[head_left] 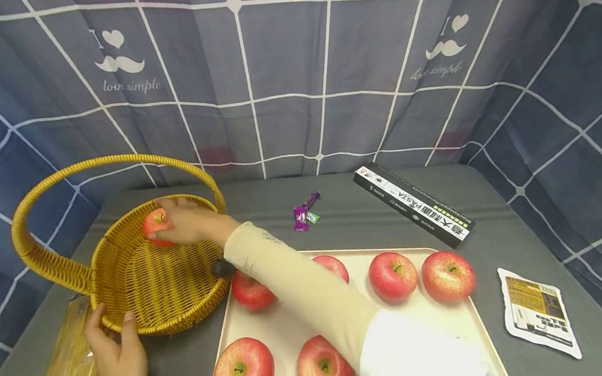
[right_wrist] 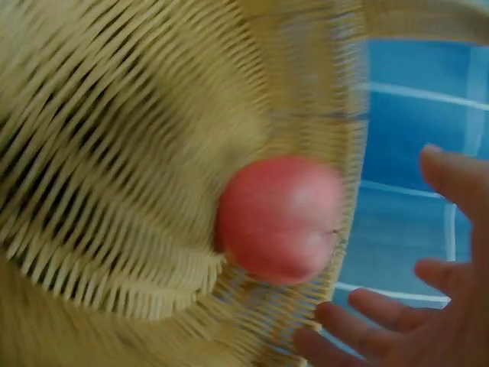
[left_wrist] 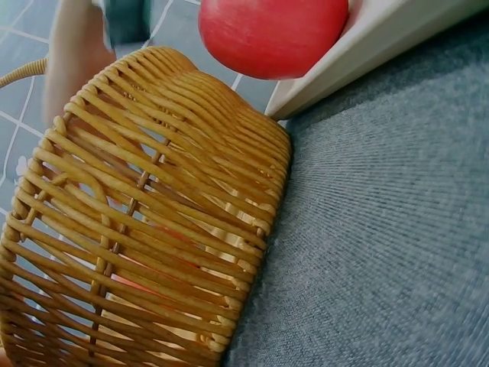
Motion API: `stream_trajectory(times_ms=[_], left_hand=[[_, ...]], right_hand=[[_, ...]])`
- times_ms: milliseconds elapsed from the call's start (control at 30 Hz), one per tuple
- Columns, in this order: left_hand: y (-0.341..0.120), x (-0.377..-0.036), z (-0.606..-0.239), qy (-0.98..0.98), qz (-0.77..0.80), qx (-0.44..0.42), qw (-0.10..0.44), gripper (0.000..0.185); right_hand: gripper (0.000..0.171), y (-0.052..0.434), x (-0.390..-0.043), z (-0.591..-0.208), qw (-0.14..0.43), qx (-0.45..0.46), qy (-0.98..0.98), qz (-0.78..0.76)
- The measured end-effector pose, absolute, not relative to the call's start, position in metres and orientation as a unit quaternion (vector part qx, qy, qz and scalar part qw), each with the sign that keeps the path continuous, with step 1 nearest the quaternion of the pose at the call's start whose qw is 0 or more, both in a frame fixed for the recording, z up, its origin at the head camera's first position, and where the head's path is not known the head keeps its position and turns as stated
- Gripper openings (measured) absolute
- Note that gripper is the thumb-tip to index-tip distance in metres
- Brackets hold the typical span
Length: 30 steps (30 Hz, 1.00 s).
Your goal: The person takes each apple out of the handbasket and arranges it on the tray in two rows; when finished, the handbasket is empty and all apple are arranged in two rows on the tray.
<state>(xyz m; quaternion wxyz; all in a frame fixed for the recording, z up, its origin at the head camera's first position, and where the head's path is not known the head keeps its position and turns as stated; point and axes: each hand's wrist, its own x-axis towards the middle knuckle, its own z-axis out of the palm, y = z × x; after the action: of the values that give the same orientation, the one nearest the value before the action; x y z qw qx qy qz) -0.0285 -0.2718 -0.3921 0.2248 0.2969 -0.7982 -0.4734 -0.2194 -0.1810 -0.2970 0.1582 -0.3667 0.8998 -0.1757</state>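
A woven yellow basket with a tall handle stands at the table's left. A red apple lies against its far wall. My right hand reaches across into the basket just beside that apple. In the right wrist view its fingers are spread and apart from the apple. My left hand grips the basket's near rim, thumb inside. Several red apples, such as one, lie on a cream tray to the right of the basket. The left wrist view shows the basket wall and a tray apple.
A long black pasta box lies behind the tray and a purple candy wrapper beside it. A white packet sits at the right. A yellow packet lies under my left hand. Checked cloth closes off the back and sides.
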Motion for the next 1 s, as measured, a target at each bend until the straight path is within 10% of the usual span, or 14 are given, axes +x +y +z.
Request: stream_trajectory(times_ms=[400,1000], left_hand=[[-0.27,-0.019,-0.386,-0.797,-0.493,0.294,0.188,0.056],[-0.267,-0.019,-0.383,-0.787,-0.489,0.283,0.249,0.054]], right_hand=[[0.095,-0.195,-0.22,-0.349,0.26,-0.271,0.812,-0.446],[0.09,-0.202,-0.195,-0.336,0.545,-0.494,0.624,-0.264]])
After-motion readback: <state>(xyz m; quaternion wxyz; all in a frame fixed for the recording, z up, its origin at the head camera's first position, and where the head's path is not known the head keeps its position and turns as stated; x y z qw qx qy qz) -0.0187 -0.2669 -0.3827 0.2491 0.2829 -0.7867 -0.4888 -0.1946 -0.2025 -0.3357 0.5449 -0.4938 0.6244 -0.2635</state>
